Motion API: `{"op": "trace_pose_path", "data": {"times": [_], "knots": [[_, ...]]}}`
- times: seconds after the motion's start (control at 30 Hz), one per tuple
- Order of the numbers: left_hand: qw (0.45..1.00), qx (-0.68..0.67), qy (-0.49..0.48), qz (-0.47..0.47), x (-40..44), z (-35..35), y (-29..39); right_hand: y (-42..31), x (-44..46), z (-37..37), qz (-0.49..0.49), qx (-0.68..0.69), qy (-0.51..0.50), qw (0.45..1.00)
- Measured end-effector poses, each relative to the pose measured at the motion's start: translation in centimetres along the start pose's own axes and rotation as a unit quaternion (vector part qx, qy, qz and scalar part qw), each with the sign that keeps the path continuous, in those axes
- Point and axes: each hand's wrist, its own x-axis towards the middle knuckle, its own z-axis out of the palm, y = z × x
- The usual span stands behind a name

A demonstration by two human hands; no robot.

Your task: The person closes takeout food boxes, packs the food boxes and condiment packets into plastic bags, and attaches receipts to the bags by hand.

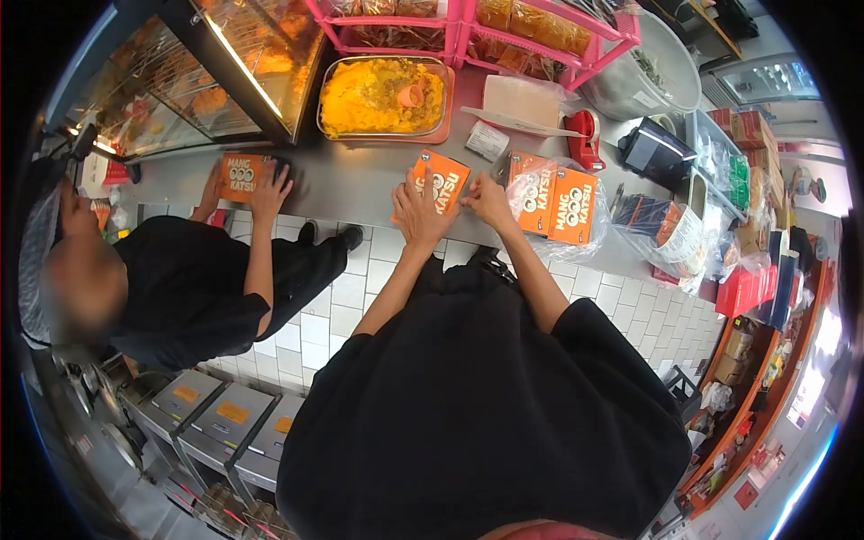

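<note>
My left hand [418, 214] lies over an orange food box [445, 171] on the steel counter, its fingers spread across the lid. Just right of that box is my right hand [490, 200], fingers drawn together in a pinch near the box's edge. Whatever it may hold is too small to make out. Beside it, a clear plastic bag [596, 238] surrounds two more orange boxes [569, 205] with white and black lettering. Farther left, a co-worker's hands rest on another orange box [241, 178].
At the back stand a tray of yellow food [382, 94] and a pink rack [468, 36]. A red tape dispenser [585, 142], a black dispenser [657, 151] and a large metal bowl [643, 76] are to the right. A glass warming cabinet [292, 117] fills the back left.
</note>
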Motion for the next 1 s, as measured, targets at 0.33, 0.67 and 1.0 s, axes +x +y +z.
{"op": "trace_pose_path", "data": {"times": [0.33,0.67,1.0], "knots": [[1.000,0.005,-0.015,-0.019,0.8,2.6,-1.1,0.0,-1.1,1.2,0.029,0.037,0.083,0.995],[0.996,0.012,-0.083,-0.025,2.0,1.2,2.0,-4.0,-3.5,-0.9,-0.032,0.290,0.141,0.946],[0.992,-0.007,-0.097,0.083,0.2,1.3,1.3,1.3,-0.5,0.6,0.105,0.007,-0.064,0.992]]}}
